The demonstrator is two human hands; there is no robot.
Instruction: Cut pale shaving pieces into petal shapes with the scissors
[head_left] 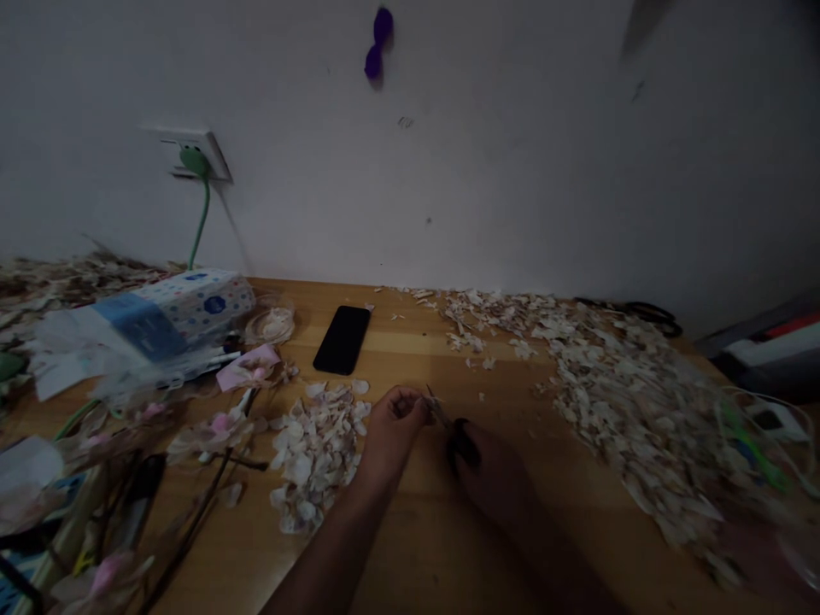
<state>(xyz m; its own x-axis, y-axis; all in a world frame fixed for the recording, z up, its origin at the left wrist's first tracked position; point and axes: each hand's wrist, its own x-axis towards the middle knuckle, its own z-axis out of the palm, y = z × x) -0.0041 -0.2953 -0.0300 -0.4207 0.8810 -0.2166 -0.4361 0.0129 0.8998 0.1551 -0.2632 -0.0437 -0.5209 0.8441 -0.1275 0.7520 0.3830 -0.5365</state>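
Note:
My right hand (pixel 490 470) grips a pair of scissors (pixel 459 444) by the black handles, with the blades pointing up and left. Close to the blade tips, my left hand (pixel 395 425) is closed in a pinch. A small pale piece, perhaps a petal, seems to sit at its fingertips, but the dim light hides its exact shape. Just left of my left wrist lies a pile of pale, rounded petals (pixel 315 457) on the wooden table (pixel 423 547).
A black phone (pixel 342 340) lies behind the petal pile. Pale scraps (pixel 615 401) cover the right side. At left are a tissue pack (pixel 185 312), artificial flowers on dark stems (pixel 214 431) and a cutter knife (pixel 137 500). A green plug (pixel 196 161) sits in the wall socket.

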